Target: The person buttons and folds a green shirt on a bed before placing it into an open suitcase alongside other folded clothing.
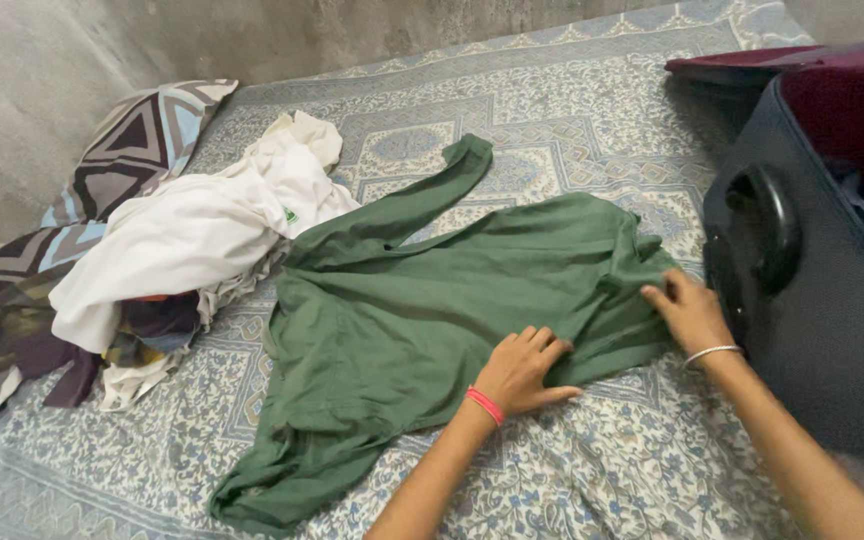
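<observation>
Both hands flat on green shirt [422,300], mid-bed.
Left hand [522,370] at 6 o'clock of shirt, fingers together, pressing hem; right hand [690,312] at 3 o'clock, fingers pressing the fabric edge, beside dark suitcase [812,300]. White clothes pile [192,240] at 9 o'clock.

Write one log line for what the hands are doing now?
left hand: flat on green shirt | right hand: pressing shirt edge | beside: suitcase
</observation>
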